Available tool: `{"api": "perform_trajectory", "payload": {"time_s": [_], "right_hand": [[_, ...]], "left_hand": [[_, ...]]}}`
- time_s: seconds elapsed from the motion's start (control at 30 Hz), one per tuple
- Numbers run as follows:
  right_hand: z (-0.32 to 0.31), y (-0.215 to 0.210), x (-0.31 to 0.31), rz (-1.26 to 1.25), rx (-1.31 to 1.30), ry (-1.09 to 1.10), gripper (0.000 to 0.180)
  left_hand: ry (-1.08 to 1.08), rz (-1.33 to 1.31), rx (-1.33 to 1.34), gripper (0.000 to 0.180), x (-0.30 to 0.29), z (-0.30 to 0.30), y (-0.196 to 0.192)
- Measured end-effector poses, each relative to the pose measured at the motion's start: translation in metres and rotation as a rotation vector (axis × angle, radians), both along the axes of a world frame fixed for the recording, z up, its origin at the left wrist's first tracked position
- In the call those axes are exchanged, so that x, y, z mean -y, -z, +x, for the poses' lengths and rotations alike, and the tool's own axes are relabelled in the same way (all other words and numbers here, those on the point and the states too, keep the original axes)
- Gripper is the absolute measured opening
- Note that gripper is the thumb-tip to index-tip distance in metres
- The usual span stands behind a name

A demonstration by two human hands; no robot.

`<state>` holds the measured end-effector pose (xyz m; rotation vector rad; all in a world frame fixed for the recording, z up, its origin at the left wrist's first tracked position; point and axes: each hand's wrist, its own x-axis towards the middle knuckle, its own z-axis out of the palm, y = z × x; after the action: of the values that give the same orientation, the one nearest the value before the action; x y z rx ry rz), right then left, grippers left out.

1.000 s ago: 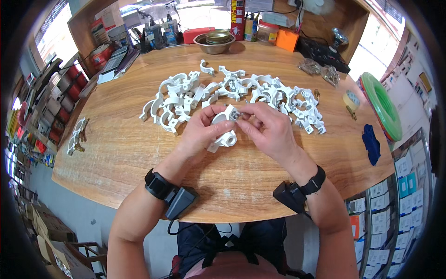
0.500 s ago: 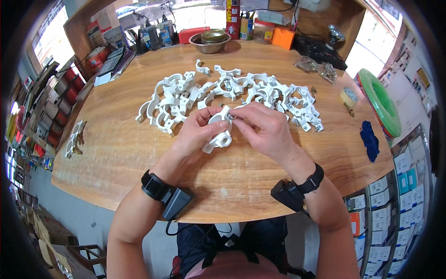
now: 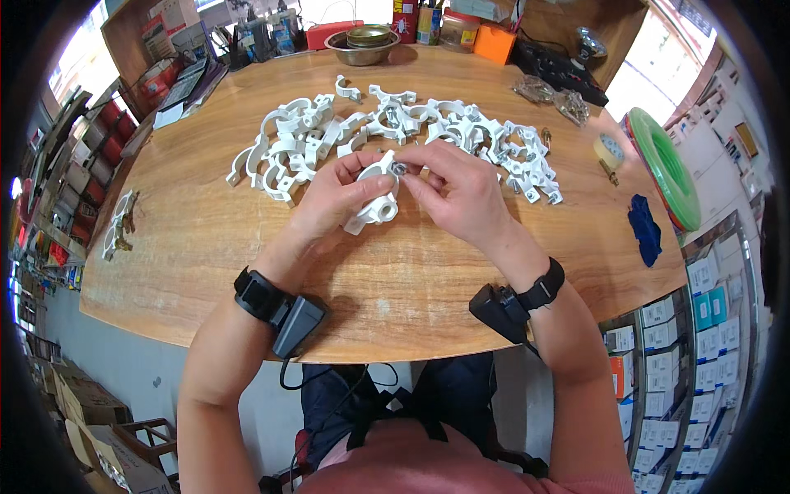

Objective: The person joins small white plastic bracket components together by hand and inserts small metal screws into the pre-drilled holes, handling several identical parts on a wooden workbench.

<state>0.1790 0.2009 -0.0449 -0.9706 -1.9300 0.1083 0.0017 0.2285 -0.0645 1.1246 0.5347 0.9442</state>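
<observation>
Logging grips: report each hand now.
Left hand: closed, holding a white, ring-shaped plastic clamp.
Right hand: partly closed at the clamp's small silvery metal fastener; grip unclear.

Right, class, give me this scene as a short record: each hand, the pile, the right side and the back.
Left hand: holds a white clamp
Right hand: fingertips at metal hardware on it; firmness of grip unclear
Pile: loose white clamps beyond the hands
Right side: tape roll, blue cloth, green coil
Back: metal bowl, orange box
</observation>
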Motion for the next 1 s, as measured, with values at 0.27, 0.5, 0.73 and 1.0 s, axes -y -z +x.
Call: {"api": "perform_trajectory", "payload": {"time_s": [0.27, 0.5, 0.73, 1.0], "right_hand": [[-0.001, -0.002, 0.003, -0.006, 0.054, -0.022, 0.016], [0.004, 0.004, -0.005, 0.091, 0.095, -0.034, 0.016], [0.005, 0.002, -0.007, 0.143, 0.126, -0.05, 0.014], [0.002, -0.001, 0.0, 0.018, 0.098, -0.005, 0.016]], "left_hand": [[0.01, 0.01, -0.02, 0.031, -0.001, -0.003, 0.003], [0.015, 0.052, -0.088, 0.037, -0.001, -0.002, 0.002], [0.037, 0.097, -0.085, 0.038, -0.001, -0.002, 0.001], [0.012, 0.12, -0.116, 0.038, 0.0, -0.003, 0.001]]}}
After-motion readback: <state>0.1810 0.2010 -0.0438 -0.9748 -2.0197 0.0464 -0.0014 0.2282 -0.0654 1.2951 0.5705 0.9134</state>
